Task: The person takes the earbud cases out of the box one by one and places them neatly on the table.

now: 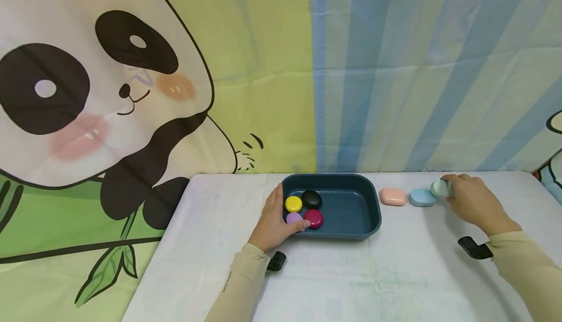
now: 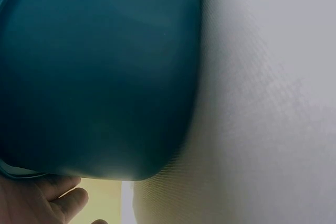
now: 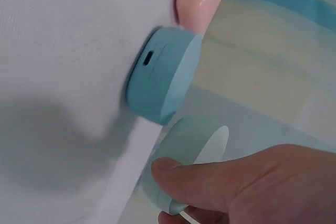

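My right hand (image 1: 478, 202) pinches a pale green oval case (image 3: 186, 140), thumb along its side, raised above the table. Just left of it rests a light blue oval case (image 3: 163, 77) with a small dark slot in its wall. Beyond that lies a pink rounded case (image 1: 392, 196). My left hand (image 1: 275, 219) holds the left front corner of a dark blue basin (image 1: 347, 214), fingers along the outer left wall and thumb over the front rim. In the basin's left half sit a yellow case (image 1: 293, 204), a black one (image 1: 311, 199), a crimson one (image 1: 313, 218) and a purple one (image 1: 294, 218), partly behind the thumb.
A white cloth covers the table (image 1: 342, 283). Directly behind its far edge hangs a printed curtain (image 1: 263, 68) with a panda and blue stripes. A black strap piece (image 1: 276, 261) hangs at the left wrist and another black piece (image 1: 475, 248) at the right.
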Demonstrator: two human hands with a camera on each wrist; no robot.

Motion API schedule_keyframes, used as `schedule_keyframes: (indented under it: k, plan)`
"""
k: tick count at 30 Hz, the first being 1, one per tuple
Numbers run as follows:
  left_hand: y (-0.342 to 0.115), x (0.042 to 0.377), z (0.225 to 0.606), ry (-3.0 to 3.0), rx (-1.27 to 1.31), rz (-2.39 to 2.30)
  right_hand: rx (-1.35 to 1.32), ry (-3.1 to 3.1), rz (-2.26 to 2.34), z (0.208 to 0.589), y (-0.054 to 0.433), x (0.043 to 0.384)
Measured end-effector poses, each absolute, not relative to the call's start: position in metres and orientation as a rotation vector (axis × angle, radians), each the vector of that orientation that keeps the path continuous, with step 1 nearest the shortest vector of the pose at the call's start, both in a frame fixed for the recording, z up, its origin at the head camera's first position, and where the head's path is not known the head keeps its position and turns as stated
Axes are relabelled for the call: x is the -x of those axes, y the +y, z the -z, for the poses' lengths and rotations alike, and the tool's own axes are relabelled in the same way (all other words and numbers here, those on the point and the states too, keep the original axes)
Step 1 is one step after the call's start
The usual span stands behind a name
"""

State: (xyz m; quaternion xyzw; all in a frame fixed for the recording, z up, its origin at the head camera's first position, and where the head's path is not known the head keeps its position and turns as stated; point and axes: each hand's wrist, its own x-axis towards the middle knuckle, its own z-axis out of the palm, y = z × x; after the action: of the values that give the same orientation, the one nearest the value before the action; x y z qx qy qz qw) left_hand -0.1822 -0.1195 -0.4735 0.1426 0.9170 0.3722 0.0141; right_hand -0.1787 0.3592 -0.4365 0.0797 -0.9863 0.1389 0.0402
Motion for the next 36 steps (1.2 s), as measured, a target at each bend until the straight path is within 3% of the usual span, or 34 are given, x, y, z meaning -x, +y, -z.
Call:
schedule_keyframes:
  k: [24,36]
  plan:
    - [-0.118,0.182,0.472,2.851,-0.431,-1.164,-0.221,-3.156,-0.403,0.454,0.382,0.189]
    - [-0.119,0.181,0.473,2.858,-0.41,-1.142,-0.179,-3.113,-0.344,0.445,0.362,0.177]
